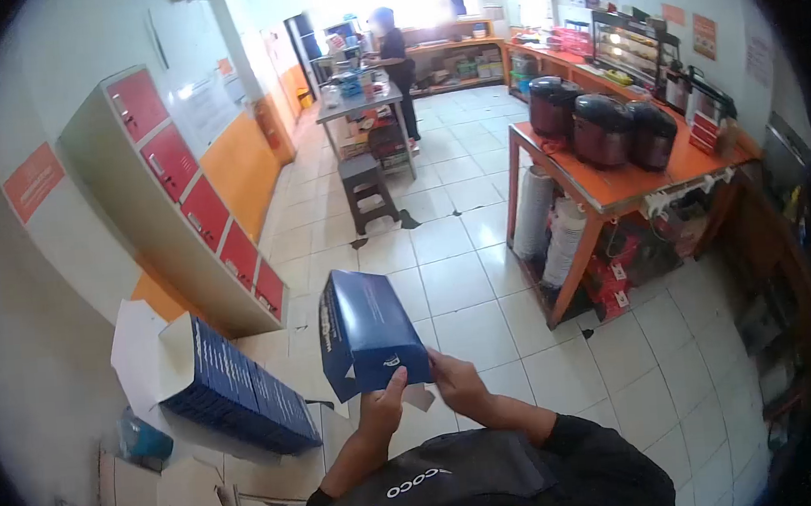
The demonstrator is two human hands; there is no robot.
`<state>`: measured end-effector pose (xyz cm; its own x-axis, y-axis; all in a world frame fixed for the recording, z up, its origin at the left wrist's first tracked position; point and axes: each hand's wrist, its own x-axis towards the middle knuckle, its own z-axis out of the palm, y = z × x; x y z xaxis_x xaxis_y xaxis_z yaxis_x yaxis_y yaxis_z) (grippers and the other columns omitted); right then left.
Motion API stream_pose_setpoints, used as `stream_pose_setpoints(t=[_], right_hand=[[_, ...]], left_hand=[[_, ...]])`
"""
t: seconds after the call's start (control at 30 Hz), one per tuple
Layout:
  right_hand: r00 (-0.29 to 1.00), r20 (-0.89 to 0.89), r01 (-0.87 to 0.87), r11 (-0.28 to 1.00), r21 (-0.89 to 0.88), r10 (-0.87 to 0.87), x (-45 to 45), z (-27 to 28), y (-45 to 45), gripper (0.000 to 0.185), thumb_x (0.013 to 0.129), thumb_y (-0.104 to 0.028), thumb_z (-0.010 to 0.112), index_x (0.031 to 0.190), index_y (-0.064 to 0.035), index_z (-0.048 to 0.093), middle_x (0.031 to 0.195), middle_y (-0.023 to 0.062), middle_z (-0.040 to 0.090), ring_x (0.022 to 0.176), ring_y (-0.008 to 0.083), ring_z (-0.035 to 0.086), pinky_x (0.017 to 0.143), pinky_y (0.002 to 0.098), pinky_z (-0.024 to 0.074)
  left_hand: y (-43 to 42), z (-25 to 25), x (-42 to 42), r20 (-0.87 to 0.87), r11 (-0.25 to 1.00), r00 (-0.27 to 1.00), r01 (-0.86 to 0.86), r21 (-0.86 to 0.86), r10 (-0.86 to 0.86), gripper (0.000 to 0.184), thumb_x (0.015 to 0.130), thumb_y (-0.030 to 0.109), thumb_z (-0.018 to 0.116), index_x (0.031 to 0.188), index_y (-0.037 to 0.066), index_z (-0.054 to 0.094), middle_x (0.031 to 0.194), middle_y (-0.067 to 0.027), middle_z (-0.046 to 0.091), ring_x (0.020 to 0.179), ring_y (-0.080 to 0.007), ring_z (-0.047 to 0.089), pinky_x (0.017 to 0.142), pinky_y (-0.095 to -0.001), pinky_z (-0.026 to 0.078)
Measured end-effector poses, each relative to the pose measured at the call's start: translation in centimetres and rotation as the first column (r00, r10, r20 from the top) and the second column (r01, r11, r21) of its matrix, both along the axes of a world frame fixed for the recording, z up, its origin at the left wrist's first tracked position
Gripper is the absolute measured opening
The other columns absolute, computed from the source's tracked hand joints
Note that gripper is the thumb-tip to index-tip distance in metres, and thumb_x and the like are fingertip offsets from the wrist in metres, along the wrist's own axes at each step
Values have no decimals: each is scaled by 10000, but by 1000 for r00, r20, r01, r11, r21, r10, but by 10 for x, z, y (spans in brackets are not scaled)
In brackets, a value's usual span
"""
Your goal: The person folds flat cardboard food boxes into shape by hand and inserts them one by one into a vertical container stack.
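Note:
In front of my body I hold a blue cardboard box [373, 330] with light printing, tilted, its near end towards me. My left hand [384, 409] grips the near end from below, its thumb pressed on the blue face by a small white logo. At the right near corner, my right hand [460, 387] is closed on the box edge, with some fingers hidden behind it. A pale flap [419, 398] sticks out beneath the box between my hands. To the left, a row of flat blue cartons [246, 386] stands packed in an open white carton [140, 351].
Red-door lockers [169, 161] line the left wall. An orange table [550, 163] on the right carries several dark rice cookers [601, 126], with rolls and stacks beneath. Ahead are a dark stool [363, 185], a metal table [357, 104] and a standing person [393, 56].

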<state>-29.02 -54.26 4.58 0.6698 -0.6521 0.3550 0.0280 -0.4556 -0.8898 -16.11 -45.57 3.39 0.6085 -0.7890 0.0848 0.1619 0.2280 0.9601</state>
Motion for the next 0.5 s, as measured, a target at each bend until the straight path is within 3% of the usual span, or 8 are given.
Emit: stream_pose_setpoints(t=[0.1, 0.13, 0.23, 0.27, 0.3, 0.37, 0.4, 0.5], right_hand=[[979, 201, -82, 861, 502, -24, -19, -22, -19, 257, 872, -54, 555, 1096, 72, 537, 898, 137, 642, 835, 192, 628, 740, 298, 509], [972, 221, -74, 803, 592, -73, -23, -22, -22, 233, 860, -65, 587, 1034, 85, 547, 879, 108, 635, 788, 152, 618, 687, 277, 504], [891, 324, 100, 831, 547, -320, -30, -13, -8, 207, 852, -87, 613, 998, 57, 584, 872, 93, 638, 759, 146, 610, 663, 277, 501], [920, 193, 301, 930, 212, -342, -34, -12, -6, 188, 812, -87, 633, 984, -11, 635, 822, 93, 639, 726, 173, 608, 639, 292, 500], [942, 208, 278, 959, -49, -263, -35, -10, -6, 173, 789, -65, 634, 955, -20, 643, 805, 93, 631, 711, 188, 605, 632, 297, 497], [981, 169, 176, 820, -545, -98, -35, -4, -11, 157, 743, -21, 636, 898, -37, 657, 771, 93, 615, 683, 217, 601, 619, 306, 491], [998, 55, 16, 812, -583, 20, -33, 3, -15, 167, 671, 20, 635, 833, -22, 645, 722, 98, 586, 654, 256, 590, 589, 328, 486], [995, -102, -82, 753, -653, 19, -31, 2, -23, 157, 658, 35, 633, 806, -14, 622, 717, 108, 586, 638, 266, 592, 570, 347, 486]], left_hand=[[3, 29, 2, 398, 984, 917, -93, 152, 25, 184, 831, 158, 641, 943, 15, 605, 890, -66, 635, 826, -147, 590, 751, -279, 453], [-3, 23, 7, 232, 997, 972, -56, 56, 42, 184, 785, 134, 684, 911, 8, 638, 829, -76, 650, 755, -159, 606, 722, -274, 459], [-12, 17, 5, 127, 943, 992, -24, 333, -19, 193, 786, 187, 700, 818, -3, 679, 781, -45, 651, 679, -96, 583, 617, -231, 452], [-14, 11, 5, 187, 907, 981, -32, 420, -51, 193, 772, 201, 710, 734, 12, 694, 725, -27, 653, 660, -100, 579, 604, -227, 440], [-16, 6, 4, 136, 931, 988, 17, 364, -71, 202, 776, 208, 705, 740, 9, 691, 729, -27, 655, 658, -100, 578, 610, -231, 440], [-18, -3, 2, 37, 966, 993, 100, 240, -112, 221, 784, 222, 697, 752, 4, 686, 737, -27, 658, 654, -102, 574, 623, -239, 441], [-18, 0, 2, 78, 947, 988, 105, 302, -134, 195, 784, 198, 689, 773, 4, 682, 762, -37, 662, 685, -111, 586, 651, -246, 448], [-14, 6, -1, 192, 886, 963, 85, 457, -191, 156, 793, 160, 668, 836, 10, 675, 812, -56, 670, 753, -133, 610, 709, -260, 461]])
